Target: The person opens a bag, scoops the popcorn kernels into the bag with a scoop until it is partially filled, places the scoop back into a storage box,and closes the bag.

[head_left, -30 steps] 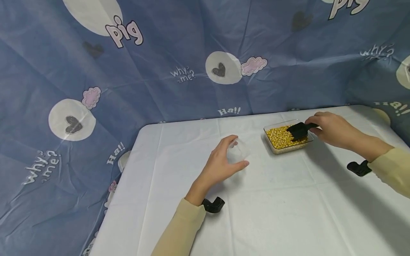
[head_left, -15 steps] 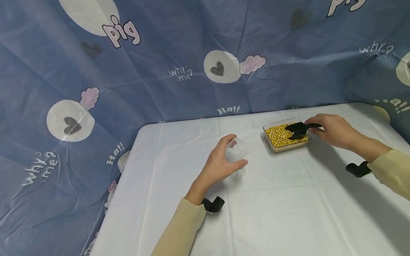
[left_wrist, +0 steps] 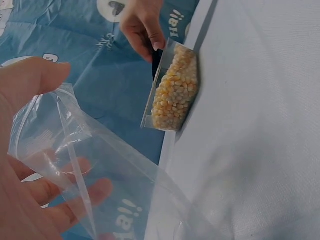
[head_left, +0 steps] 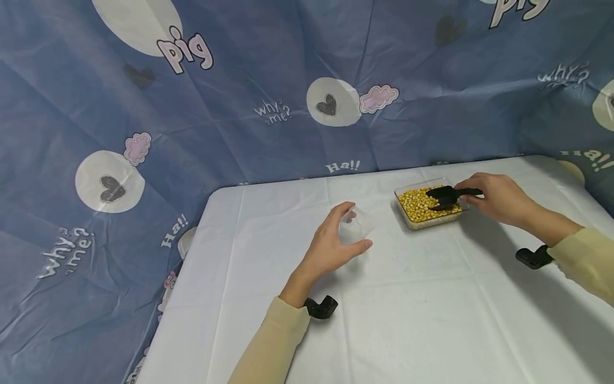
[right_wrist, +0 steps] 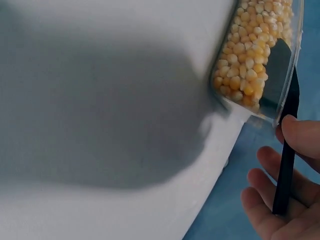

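Note:
My left hand (head_left: 326, 248) holds a clear zip bag (left_wrist: 117, 155) above the table, its thumb and fingers spread wide apart at the mouth. Through the film the fingers show in the left wrist view. Over to the right, my right hand (head_left: 501, 197) grips the handle of a small black scoop (head_left: 445, 196) between thumb and fingers. The scoop's blade lies among yellow corn kernels (head_left: 416, 205), partly hidden by them. They fill a clear rectangular container (right_wrist: 299, 30), whose wall the blade shows through in the right wrist view. Nothing is visible inside the bag.
A white cloth (head_left: 408, 320) covers the table. Behind it hangs a blue printed curtain (head_left: 216, 133), close to the container at the table's far edge. Black wrist mounts (head_left: 321, 308) sit on both forearms.
My right hand has dipped slightly, and the scoop has tilted flatter and turned in the corn. The left hand and the bag have hardly moved.

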Demonstrator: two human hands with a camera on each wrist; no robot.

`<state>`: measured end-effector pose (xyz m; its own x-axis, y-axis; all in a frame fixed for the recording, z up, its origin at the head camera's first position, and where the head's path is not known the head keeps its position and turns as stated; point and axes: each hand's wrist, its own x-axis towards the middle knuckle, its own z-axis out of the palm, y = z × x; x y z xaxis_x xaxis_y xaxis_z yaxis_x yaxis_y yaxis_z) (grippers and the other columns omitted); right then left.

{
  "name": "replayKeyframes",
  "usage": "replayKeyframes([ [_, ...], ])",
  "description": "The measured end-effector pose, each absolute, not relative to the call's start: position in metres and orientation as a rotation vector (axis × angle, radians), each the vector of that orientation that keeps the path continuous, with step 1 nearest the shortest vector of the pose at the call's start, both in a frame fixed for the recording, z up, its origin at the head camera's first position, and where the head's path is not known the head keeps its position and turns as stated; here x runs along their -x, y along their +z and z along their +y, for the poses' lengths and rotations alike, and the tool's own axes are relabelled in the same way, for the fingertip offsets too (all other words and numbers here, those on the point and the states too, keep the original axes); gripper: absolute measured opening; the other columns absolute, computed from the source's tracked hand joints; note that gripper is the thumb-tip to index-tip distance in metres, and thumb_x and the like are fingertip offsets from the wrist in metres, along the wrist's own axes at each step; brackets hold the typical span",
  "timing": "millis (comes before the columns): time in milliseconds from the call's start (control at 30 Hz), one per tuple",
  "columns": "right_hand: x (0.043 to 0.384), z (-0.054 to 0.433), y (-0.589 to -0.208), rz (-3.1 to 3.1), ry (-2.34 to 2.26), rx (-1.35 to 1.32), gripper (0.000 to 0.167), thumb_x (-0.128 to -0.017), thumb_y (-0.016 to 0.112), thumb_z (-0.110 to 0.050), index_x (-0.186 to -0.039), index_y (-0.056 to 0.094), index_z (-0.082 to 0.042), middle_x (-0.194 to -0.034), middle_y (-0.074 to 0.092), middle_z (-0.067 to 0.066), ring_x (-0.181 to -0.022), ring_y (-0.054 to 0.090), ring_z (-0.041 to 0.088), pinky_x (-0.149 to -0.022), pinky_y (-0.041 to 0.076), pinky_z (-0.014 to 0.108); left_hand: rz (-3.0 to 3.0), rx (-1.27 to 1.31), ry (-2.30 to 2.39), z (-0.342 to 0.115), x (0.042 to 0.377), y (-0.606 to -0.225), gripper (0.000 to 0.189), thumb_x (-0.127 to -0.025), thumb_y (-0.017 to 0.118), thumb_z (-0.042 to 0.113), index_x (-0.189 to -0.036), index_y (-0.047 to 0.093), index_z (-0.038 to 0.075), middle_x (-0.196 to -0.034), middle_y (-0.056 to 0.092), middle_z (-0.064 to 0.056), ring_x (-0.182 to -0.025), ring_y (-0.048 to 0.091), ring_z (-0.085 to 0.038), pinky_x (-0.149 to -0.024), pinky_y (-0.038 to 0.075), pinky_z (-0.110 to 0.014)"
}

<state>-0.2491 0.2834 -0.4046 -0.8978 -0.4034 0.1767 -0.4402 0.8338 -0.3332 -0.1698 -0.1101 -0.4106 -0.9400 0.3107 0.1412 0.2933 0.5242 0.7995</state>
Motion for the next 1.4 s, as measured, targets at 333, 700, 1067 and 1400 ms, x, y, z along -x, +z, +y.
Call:
replayKeyframes([
  [333,0.246,0.285,-0.412,-2.894,0.653,-0.647,0.033,-0.093,0.075,-0.013,-0.123,0.071,-0.003,-0.115,0.065,0.019,-0.092,0.065,0.035,-0.074,0.049,0.053,2.726,-0.526,1.429,-0.110,0.170,-0.409,0.084,-0.084,0.079,0.049,-0.153,0.034,0.034,-0.139,0.053,0.008,-0.134,0.045,-0.017,-0.105,0.039,-0.050],
  [700,0.240,0.292,-0.408,-2.895,0.728,-0.626,0.033,-0.094,0.073,-0.016,-0.125,0.070,-0.003,-0.123,0.062,0.021,-0.104,0.061,0.042,-0.080,0.047,0.058,2.720,-0.546,1.451,-0.114,0.169,-0.411,0.084,-0.084,0.079,0.049,-0.153,0.033,0.035,-0.139,0.053,0.005,-0.134,0.045,-0.016,-0.104,0.039,-0.051],
  [1067,0.234,0.296,-0.411,-2.906,0.797,-0.526,0.037,-0.099,0.068,-0.024,-0.129,0.067,-0.003,-0.126,0.061,0.021,-0.109,0.058,0.043,-0.084,0.043,0.059,2.714,-0.513,1.459,-0.117,0.169,-0.413,0.084,-0.084,0.079,0.047,-0.153,0.033,0.036,-0.138,0.054,0.006,-0.132,0.045,-0.014,-0.103,0.040,-0.049],
  [1400,0.232,0.294,-0.415,-2.875,0.849,-0.466,0.037,-0.100,0.066,-0.027,-0.131,0.066,-0.006,-0.126,0.062,0.018,-0.110,0.058,0.041,-0.081,0.044,0.058,2.688,-0.510,1.490,-0.121,0.173,-0.414,0.087,-0.083,0.080,0.050,-0.154,0.031,0.039,-0.137,0.054,0.009,-0.126,0.050,-0.013,-0.099,0.043,-0.047],
])
